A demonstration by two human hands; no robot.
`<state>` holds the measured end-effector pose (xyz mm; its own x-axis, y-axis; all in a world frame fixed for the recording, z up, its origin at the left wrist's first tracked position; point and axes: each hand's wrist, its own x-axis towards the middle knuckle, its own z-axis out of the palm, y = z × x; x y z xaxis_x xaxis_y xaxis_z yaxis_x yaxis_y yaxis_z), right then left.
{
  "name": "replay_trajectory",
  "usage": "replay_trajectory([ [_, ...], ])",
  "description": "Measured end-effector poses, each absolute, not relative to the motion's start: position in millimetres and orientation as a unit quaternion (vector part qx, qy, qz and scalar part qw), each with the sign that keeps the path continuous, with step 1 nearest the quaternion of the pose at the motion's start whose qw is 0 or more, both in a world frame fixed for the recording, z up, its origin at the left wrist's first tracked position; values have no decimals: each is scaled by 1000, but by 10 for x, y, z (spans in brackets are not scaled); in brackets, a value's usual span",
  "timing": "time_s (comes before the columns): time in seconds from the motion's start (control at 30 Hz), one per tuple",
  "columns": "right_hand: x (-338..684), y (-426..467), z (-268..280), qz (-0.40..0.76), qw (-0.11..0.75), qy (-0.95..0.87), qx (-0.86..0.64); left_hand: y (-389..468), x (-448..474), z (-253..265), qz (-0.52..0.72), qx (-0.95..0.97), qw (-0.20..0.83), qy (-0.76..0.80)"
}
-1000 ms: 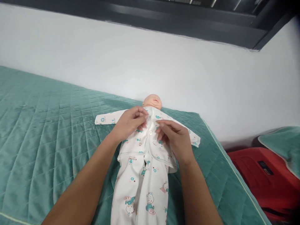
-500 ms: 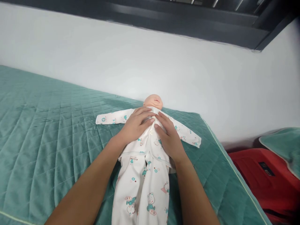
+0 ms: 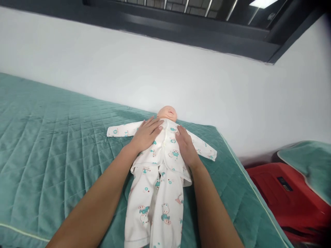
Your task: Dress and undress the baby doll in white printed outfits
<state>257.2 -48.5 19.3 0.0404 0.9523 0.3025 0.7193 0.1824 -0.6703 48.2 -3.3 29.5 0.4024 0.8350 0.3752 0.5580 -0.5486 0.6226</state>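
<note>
A baby doll lies on its back on a green quilted bedspread, head toward the wall. It wears a white buttoned top with small animal prints, sleeves spread to both sides, and matching white trousers. My left hand rests flat on the left side of the doll's chest, fingers stretched out. On the right side of the chest lies my right hand, its fingers extended and partly turned from view. The row of buttons shows between my hands.
A white wall stands behind the bed, below a dark window frame with metal bars. Past the bed's right edge is a red case, partly under a green cloth.
My hands have moved apart from the middle of the chest to its two sides, uncovering the buttons. The view has tilted up slightly, showing more of the window.
</note>
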Motion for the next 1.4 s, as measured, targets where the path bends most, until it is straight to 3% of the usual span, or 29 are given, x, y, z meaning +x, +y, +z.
replay_trajectory([
  [0.27, 3122, -655, -58, -62, 184, -644, -740, 4, -180, -68, 220, 806, 31, 549],
  [0.6, 4010, -1351, -71, -24, 49, -595, -802, -382, -1107, -132, 105, 741, 58, 661],
  [1.1, 3994, -2653, 2, -35, 13, -633, -773, -1675, -1898, -386, 84, 755, 4, 651],
  [1.27, 3823, -3280, -93, -52, 38, -688, -723, -2592, -1893, -706, 191, 742, -25, 642],
  [1.4, 3672, -3731, -234, -68, 86, -710, -695, -3351, -1692, -1037, 297, 728, 21, 618],
])
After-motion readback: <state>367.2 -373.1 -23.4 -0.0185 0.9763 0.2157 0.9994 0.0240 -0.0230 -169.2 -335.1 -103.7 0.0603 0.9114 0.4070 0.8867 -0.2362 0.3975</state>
